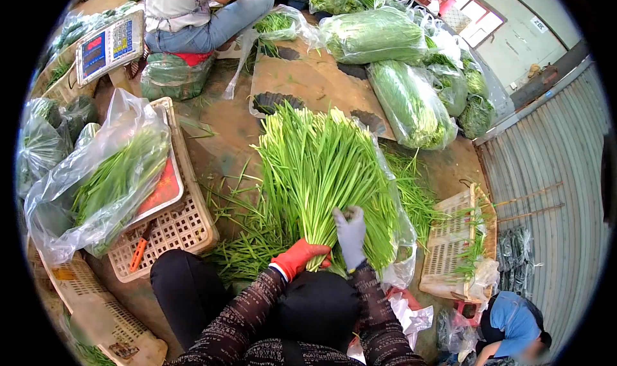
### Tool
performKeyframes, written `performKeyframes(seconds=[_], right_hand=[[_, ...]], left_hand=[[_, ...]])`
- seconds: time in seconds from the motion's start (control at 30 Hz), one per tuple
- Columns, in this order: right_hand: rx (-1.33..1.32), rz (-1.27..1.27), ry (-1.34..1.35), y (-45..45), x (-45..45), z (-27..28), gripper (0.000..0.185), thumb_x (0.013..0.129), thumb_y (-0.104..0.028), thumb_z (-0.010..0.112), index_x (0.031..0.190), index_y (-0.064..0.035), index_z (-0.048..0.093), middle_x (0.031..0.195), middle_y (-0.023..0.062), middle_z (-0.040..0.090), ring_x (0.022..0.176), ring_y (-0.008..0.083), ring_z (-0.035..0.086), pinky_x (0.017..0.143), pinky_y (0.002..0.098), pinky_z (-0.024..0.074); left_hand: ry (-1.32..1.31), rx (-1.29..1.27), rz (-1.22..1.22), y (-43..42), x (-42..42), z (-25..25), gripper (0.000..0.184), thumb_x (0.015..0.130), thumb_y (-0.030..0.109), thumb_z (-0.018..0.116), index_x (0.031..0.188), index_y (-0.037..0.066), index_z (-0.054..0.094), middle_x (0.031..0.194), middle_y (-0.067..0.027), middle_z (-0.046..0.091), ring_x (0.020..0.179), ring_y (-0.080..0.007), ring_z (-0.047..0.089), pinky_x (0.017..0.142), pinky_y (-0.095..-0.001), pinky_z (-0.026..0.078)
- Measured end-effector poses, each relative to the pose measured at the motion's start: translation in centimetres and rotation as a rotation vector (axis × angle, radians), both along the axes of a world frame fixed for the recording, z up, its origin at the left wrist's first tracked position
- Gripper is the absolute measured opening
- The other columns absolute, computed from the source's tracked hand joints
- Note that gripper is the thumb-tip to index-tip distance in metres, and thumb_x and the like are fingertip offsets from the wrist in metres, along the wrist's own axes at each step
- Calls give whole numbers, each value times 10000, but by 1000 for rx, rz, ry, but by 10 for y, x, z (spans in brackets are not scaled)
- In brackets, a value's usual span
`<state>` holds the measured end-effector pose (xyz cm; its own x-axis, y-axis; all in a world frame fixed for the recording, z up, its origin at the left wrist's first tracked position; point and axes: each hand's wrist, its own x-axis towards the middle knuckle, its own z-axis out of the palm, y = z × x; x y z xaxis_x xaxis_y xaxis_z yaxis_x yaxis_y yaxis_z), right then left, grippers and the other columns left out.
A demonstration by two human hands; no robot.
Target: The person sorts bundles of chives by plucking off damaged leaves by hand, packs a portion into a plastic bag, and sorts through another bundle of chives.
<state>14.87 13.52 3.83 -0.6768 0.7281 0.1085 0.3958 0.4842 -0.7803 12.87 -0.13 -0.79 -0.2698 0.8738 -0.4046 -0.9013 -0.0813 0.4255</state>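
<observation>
My left hand [299, 258], in a red glove, is wrapped round the lower end of a bunch of long green stalks [315, 202] above my lap. At its right, my right hand [351, 236] wears a grey glove; its thumb and fingers are bent at the edge of the bunch, and a small gap shows between their tips. The bunch fans out away from me over a larger heap of stalks [379, 218]. A clear plastic sheet [403, 237] lies along the heap's right side.
At left, an upturned crate [180, 228] bears a tray with bagged greens [122, 173] and an orange-handled knife [139, 253]. A scale [109, 48] stands behind. Another crate [450, 237] is at right. Filled bags [376, 35] lie ahead. One person [193, 25] sits ahead, another [514, 324] lower right.
</observation>
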Motion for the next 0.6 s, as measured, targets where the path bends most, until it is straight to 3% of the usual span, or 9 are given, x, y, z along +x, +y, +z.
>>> performKeyframes(seconds=[0.03, 0.07, 0.13, 0.2, 0.27, 0.4, 0.47, 0.53, 0.6], right_hand=[[183, -69, -70, 4, -11, -5, 369, 823, -259, 642, 1013, 42, 545, 847, 154, 617, 709, 258, 599, 666, 332, 467], [182, -70, -70, 11, -19, -14, 369, 823, -259, 642, 1013, 42, 545, 847, 154, 617, 709, 258, 599, 666, 332, 467], [-10, -30, -48, 26, -28, -30, 381, 823, -277, 639, 1000, 47, 543, 836, 169, 613, 729, 296, 593, 687, 359, 463], [-102, -58, -82, 27, -29, -28, 299, 842, -212, 612, 978, 46, 545, 828, 141, 615, 762, 253, 600, 677, 332, 462], [-273, -115, 83, 22, -21, -26, 252, 849, -129, 582, 1010, 54, 519, 822, 107, 608, 762, 209, 596, 669, 298, 461], [-228, -147, 252, 9, -5, -18, 231, 862, -63, 532, 1058, 49, 484, 813, 82, 591, 733, 174, 577, 663, 279, 463], [-533, 14, 534, 4, 5, -6, 256, 859, -46, 491, 1098, 37, 457, 835, 89, 584, 704, 161, 558, 677, 290, 475], [-596, 14, 610, -5, 6, 7, 254, 844, -30, 443, 1092, 18, 470, 810, 65, 564, 683, 137, 541, 673, 276, 478], [-1060, 13, 721, -16, 14, 23, 256, 840, -53, 455, 1085, 18, 475, 752, 38, 538, 652, 118, 523, 644, 256, 478]], left_hand=[[0, 25, 20, 0, 0, 0, 292, 788, 51, 636, 1060, 2, 542, 849, -104, 620, 678, -210, 624, 604, -316, 558], [1, 24, 20, 0, 1, -2, 292, 788, 51, 636, 1060, 2, 542, 849, -104, 620, 678, -210, 624, 604, -316, 558], [50, 67, 35, 1, 1, -5, 275, 770, 67, 642, 1025, 1, 562, 825, -113, 632, 662, -213, 620, 572, -302, 544], [39, 59, 38, 2, 2, -5, 279, 773, 76, 640, 1031, 1, 563, 825, -112, 634, 655, -210, 619, 570, -304, 541], [21, 51, 41, 3, 4, -7, 283, 776, 86, 638, 1036, 2, 565, 826, -112, 637, 648, -207, 617, 568, -306, 539], [52, 22, -12, 2, 4, -8, 271, 800, 144, 632, 1029, 15, 566, 806, -103, 640, 632, -183, 615, 564, -302, 528], [55, 6, -29, 0, 3, -7, 267, 816, 181, 633, 1019, 19, 567, 804, -102, 642, 628, -178, 615, 562, -299, 525], [-75, 21, -18, 0, 2, -7, 282, 836, 269, 638, 974, 30, 580, 809, -102, 646, 637, -172, 622, 558, -295, 520], [-125, 60, -4, 1, 4, -15, 305, 836, 309, 638, 956, 34, 585, 820, -103, 649, 639, -177, 626, 560, -304, 523]])
